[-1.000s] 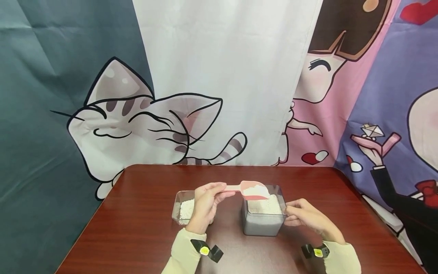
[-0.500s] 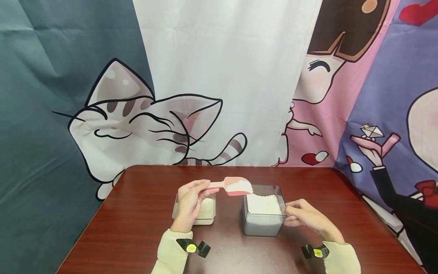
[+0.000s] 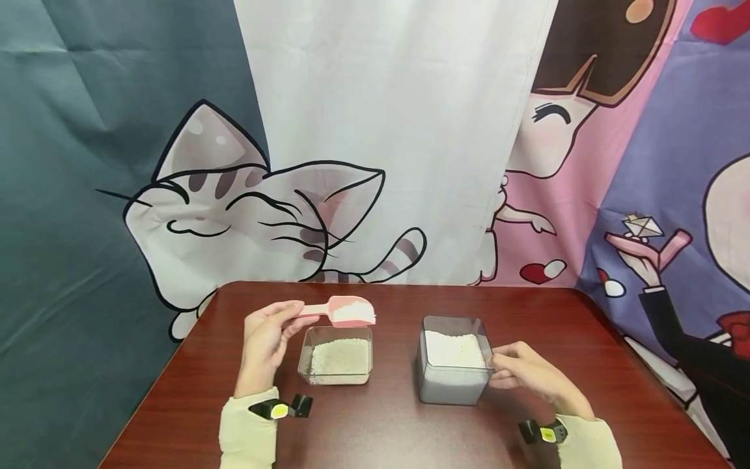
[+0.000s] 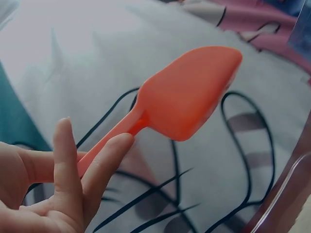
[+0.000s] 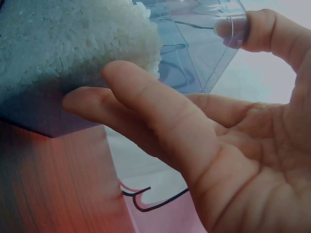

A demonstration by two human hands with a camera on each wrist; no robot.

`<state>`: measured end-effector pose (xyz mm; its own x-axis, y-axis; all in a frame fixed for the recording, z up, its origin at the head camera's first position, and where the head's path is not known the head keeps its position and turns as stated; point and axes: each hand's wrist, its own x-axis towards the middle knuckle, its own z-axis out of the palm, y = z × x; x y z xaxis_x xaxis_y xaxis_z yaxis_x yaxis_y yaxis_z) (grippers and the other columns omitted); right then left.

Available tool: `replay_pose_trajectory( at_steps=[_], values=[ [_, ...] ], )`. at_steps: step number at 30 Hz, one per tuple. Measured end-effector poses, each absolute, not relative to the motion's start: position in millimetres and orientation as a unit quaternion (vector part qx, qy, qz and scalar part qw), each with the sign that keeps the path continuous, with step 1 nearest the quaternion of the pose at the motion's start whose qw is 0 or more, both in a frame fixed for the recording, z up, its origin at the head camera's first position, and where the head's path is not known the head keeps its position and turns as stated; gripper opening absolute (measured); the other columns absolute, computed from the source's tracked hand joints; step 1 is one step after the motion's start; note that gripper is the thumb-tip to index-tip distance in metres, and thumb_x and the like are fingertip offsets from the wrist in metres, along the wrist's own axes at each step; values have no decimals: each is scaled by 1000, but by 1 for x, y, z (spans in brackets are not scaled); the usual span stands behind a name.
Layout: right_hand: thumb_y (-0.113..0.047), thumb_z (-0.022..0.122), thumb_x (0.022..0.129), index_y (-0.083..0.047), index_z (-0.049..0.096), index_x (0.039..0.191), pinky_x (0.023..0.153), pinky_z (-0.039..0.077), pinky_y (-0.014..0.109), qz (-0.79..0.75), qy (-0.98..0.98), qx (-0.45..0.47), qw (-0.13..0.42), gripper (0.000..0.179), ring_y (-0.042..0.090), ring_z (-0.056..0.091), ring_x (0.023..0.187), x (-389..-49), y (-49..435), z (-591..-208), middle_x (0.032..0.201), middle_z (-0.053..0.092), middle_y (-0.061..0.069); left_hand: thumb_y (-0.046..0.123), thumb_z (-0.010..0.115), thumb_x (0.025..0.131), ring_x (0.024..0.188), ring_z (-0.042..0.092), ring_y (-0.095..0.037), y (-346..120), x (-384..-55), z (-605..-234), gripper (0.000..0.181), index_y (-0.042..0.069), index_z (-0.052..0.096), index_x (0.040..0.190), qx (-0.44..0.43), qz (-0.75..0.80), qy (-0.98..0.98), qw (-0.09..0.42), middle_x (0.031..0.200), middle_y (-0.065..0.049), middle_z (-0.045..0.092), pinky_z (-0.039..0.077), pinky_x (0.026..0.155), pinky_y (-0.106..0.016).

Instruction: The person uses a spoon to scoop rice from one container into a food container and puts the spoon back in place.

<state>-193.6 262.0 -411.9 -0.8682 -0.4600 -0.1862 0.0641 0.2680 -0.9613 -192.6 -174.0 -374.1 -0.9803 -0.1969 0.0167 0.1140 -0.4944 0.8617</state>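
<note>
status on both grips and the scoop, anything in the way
Left grip pinches pink scoop, white grains aboard, raised near shallow box. Right grip holds side of deep bin. No obstruction seen around scoop.

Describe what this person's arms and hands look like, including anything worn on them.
The left hand and right hand are ungloved. Plain cream sleeves cover the forearms. Over each cuff sits a black wrist strap with a bright yellow patch and a boxy black attachment. No cables are visible.
</note>
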Motion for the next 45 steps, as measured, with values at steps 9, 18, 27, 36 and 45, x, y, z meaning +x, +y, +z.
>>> replay_pose_trajectory(
  at_steps=[9,18,27,36,45],
  values=[
    [-10,49,91,17,55,92,78,55,43,-588,767,-131,221,27,29,64,83,-192,265,-411,90,62,15,-6,61,83,69,69,-26,-200,-188,-372,15,5,70,81,49,-842,-530,87,83,-8,66,57,70,-31],
    [-8,48,90,17,55,102,78,55,41,-593,764,-127,221,28,25,64,85,-192,265,-412,92,62,15,-8,59,83,68,69,-24,-212,-189,-376,16,4,69,80,66,-818,-565,85,81,-7,65,57,69,-33],
    [-9,47,90,14,56,98,78,56,40,-591,766,-125,221,26,24,64,85,-192,264,-412,91,62,14,-5,62,82,61,68,-23,-208,-191,-379,19,-16,59,98,101,-767,-625,103,77,-8,64,57,67,-36],
    [-13,48,91,12,58,94,79,55,39,-580,774,-118,226,27,26,64,84,-192,263,-409,90,61,14,0,65,83,62,68,-27,-203,-186,-372,30,-18,56,104,93,-745,-649,123,77,-11,67,58,64,-33],
    [-11,48,91,11,58,92,78,56,39,-586,767,-130,225,24,24,63,83,-194,263,-411,89,59,13,3,68,80,58,67,-24,-196,-186,-368,24,-13,61,97,81,-724,-663,175,66,-1,68,58,56,-31]
  ],
)
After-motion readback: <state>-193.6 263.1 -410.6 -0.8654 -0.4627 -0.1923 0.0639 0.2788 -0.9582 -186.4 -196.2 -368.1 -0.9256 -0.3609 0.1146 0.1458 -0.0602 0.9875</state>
